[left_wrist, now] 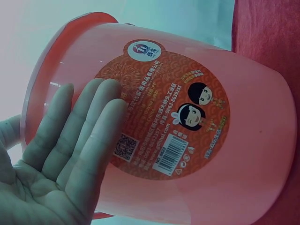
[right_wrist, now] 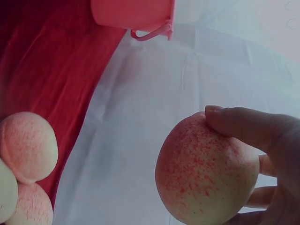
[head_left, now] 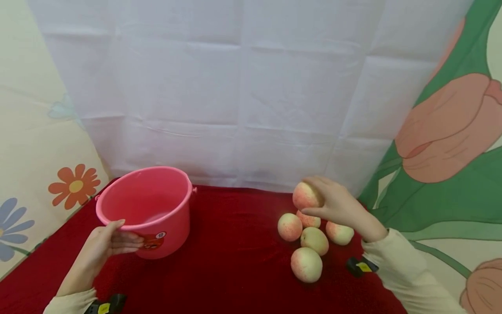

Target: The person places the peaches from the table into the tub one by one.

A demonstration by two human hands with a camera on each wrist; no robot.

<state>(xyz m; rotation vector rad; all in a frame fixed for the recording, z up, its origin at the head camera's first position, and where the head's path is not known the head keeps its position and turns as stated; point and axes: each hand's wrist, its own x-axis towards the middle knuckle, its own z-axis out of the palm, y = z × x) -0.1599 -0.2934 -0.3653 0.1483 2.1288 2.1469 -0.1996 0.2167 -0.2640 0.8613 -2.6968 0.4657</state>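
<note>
A pink bucket (head_left: 168, 235) stands upright at the left, its inside bare in the head view. My left hand (head_left: 111, 240) grips its near rim, thumb over the edge and fingers along the outer wall. Those fingers (left_wrist: 89, 136) lie by a round orange label (left_wrist: 164, 108) in the left wrist view. On the right, my right hand (head_left: 337, 203) holds a red-speckled peach (head_left: 305, 196) between thumb and fingers. This peach (right_wrist: 201, 173) is raised above several other peaches, among them a pale one (head_left: 306, 264) nearest me and a greener one (head_left: 315, 241).
Dark red cloth (head_left: 235, 261) covers the table. A white sheet (head_left: 235, 109) hangs behind it, with flower-patterned cloth (head_left: 443, 196) on both sides. The bucket's handle (right_wrist: 152, 34) shows in the right wrist view. Dark devices with yellow labels sit at both wrists.
</note>
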